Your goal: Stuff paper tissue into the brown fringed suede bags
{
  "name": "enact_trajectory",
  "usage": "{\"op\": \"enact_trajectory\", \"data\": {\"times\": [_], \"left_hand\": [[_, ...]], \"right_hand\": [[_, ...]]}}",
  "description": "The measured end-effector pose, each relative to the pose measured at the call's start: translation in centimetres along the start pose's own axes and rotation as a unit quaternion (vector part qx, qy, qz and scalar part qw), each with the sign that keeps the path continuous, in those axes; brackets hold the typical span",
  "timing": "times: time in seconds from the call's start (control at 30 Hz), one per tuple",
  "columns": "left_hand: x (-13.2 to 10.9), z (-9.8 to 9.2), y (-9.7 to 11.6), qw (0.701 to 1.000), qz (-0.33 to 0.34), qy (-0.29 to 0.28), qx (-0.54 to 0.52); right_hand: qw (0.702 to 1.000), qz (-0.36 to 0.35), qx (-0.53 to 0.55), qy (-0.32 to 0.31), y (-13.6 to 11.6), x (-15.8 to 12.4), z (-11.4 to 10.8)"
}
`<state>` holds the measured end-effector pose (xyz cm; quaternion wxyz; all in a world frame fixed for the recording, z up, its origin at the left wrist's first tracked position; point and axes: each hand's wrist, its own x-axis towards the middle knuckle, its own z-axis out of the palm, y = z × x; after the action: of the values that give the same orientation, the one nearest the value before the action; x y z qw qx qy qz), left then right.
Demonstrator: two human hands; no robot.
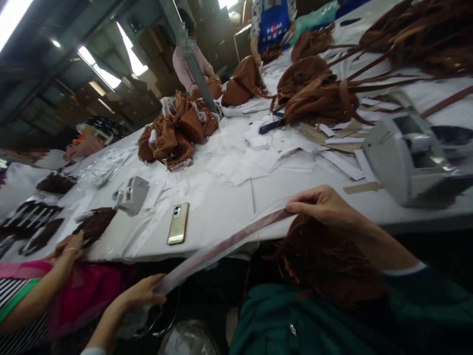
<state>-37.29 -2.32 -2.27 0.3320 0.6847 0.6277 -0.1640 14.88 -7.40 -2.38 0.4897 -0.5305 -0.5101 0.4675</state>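
A long brown strap (236, 239) in translucent plastic wrapping stretches slantwise between my two hands, in front of the table's edge. At its lower left end, my left hand (142, 292) is closed on it. The upper right end is pinched between the thumb and fingers of my right hand (325, 206). Below my right forearm, a brown fringed bag (325, 259) rests against my green clothing; its lower part is in shadow. Under my left hand there is clear plastic, blurred and dark.
On the white table (207, 197) lie a gold phone (178, 224), tape dispensers (402, 158), (133, 195), white papers and piles of brown bags (177, 130). A co-worker's hand (72, 244) touches a dark brown item at left. Other people stand across the table.
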Motion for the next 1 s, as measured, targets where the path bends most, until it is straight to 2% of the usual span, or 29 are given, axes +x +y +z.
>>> {"op": "enact_trajectory", "data": {"times": [0.07, 0.17, 0.27, 0.33, 0.4, 0.47, 0.5, 0.53, 0.63, 0.7, 0.83, 1.0], "left_hand": [[0.8, 1.5, 4.1, 0.995, 0.070, -0.037, -0.061], [1.8, 2.5, 13.3, 0.968, 0.224, 0.039, -0.101], [2.9, 3.1, 22.6, 0.920, 0.354, 0.081, -0.149], [3.7, 3.7, 27.0, 0.888, 0.415, 0.053, -0.191], [4.4, 4.5, 29.7, 0.871, 0.438, -0.044, -0.218], [4.9, 5.3, 30.6, 0.865, 0.414, -0.136, -0.249], [5.0, 5.6, 30.6, 0.866, 0.394, -0.154, -0.269], [5.2, 5.7, 30.3, 0.869, 0.373, -0.151, -0.289], [5.3, 5.3, 28.6, 0.885, 0.329, -0.090, -0.318], [5.3, 4.6, 27.3, 0.898, 0.306, -0.075, -0.306], [5.3, 3.2, 26.0, 0.927, 0.296, -0.062, -0.221], [4.5, 1.9, 27.1, 0.946, 0.301, -0.039, -0.110]], "right_hand": [[0.999, -0.008, -0.025, -0.042, -0.5, 0.0, 0.4], [0.996, -0.006, -0.052, -0.075, -0.7, -0.2, 0.7], [0.995, 0.015, -0.045, -0.091, -0.5, -0.6, 0.8], [0.994, 0.017, -0.046, -0.094, -0.5, -1.0, 0.8], [0.995, 0.007, -0.048, -0.092, -0.4, -1.3, 0.8], [0.995, -0.006, -0.045, -0.093, -0.3, -1.4, 0.8], [0.994, -0.019, -0.051, -0.089, -0.1, -1.4, 0.7], [0.994, -0.041, -0.066, -0.083, 0.2, -1.4, 0.7], [0.979, -0.126, -0.148, -0.056, 1.4, -1.3, 0.2], [0.970, -0.145, -0.184, -0.067, 2.3, -1.4, -0.1], [0.979, -0.076, -0.156, -0.106, 3.4, -2.2, -0.1], [0.984, -0.040, -0.160, -0.061, 3.2, -2.3, 1.6]]}}
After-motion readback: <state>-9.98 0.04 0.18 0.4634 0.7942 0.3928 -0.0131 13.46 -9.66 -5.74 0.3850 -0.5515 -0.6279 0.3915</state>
